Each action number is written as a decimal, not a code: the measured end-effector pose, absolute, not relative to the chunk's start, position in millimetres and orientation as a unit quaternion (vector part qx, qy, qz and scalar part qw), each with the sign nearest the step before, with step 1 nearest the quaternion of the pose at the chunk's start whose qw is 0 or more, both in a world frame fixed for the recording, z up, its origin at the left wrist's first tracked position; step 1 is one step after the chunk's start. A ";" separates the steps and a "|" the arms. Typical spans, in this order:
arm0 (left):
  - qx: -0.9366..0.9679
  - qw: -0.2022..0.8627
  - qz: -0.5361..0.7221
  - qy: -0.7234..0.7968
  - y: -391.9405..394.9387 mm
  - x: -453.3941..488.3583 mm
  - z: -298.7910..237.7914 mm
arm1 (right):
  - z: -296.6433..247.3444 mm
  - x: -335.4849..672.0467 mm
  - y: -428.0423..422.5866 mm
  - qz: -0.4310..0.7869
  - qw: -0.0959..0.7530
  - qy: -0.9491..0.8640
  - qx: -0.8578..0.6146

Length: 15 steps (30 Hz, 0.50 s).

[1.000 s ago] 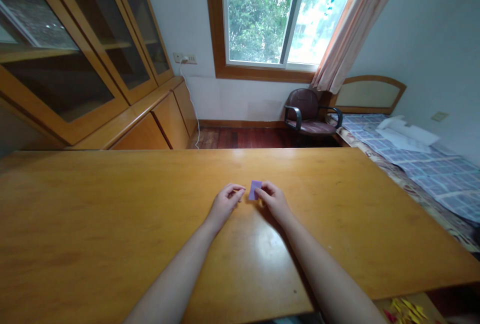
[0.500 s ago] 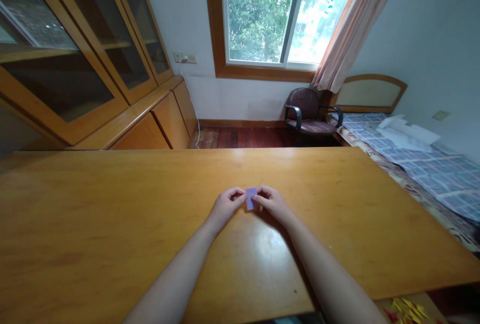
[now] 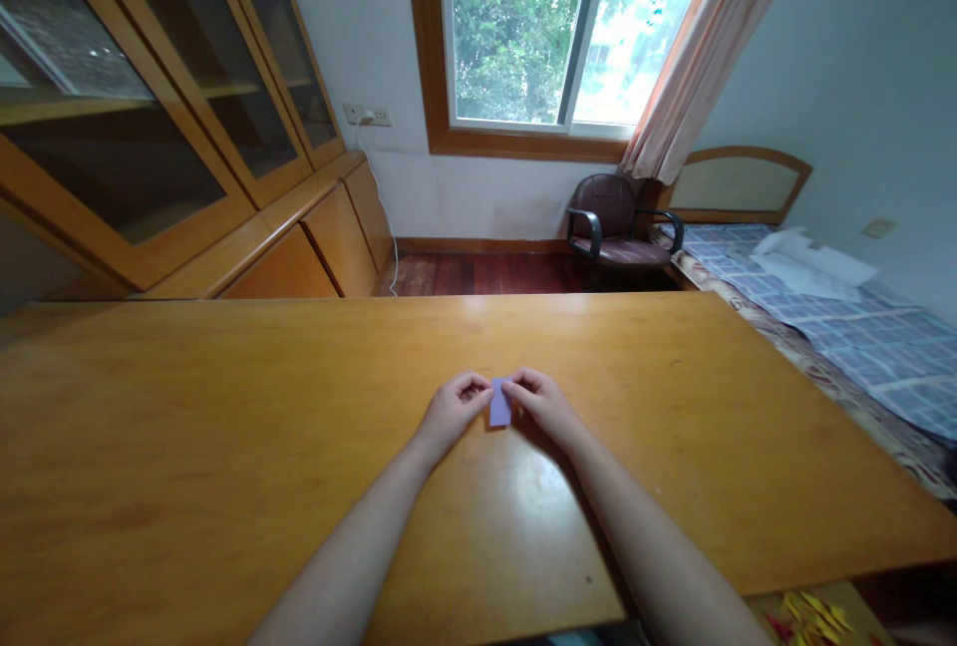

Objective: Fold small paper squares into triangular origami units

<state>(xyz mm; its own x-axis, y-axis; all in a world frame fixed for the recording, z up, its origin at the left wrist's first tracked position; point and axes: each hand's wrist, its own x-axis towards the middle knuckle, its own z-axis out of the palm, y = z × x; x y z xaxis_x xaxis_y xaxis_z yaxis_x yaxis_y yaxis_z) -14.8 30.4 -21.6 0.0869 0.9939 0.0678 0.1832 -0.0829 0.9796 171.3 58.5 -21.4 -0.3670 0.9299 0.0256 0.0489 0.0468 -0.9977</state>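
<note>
A small purple piece of paper (image 3: 500, 407), rectangular in outline, is held just above the wooden table between my two hands. My left hand (image 3: 458, 407) pinches its left edge near the top with thumb and fingertips. On the other side, my right hand (image 3: 544, 400) grips the upper right edge, its thumb lying over the front of the paper. Both hands are closed, and the paper's lower part hangs free toward me. The fingertips behind the paper are partly hidden.
The wide wooden table (image 3: 224, 447) spreads under both arms. Yellow and red folded paper pieces (image 3: 811, 618) lie low at the right, below the table edge. Beyond stand a glass-door cabinet (image 3: 246, 217), an office chair (image 3: 609, 217) and a bed (image 3: 859, 327) with white sheets on it.
The purple paper has shifted slightly toward me, and more of it shows below my fingers. My right thumb has moved up to its upper corner. The left hand is nearly unchanged.
</note>
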 end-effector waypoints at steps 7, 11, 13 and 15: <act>0.553 0.475 0.496 0.472 29.8 -14.5 -29.2 | -24.4 170.2 59.3 0.551 0.393 -0.611 -0.410; 0.560 0.475 0.489 0.471 28.7 -14.3 -26.8 | -22.5 169.5 58.9 0.544 0.393 -0.615 -0.414; 0.563 0.476 0.482 0.474 28.5 -14.2 -25.5 | -20.7 169.4 58.2 0.548 0.393 -0.612 -0.414; 0.564 0.478 0.479 0.474 28.5 -14.0 -24.6 | -19.2 169.4 57.5 0.552 0.392 -0.609 -0.413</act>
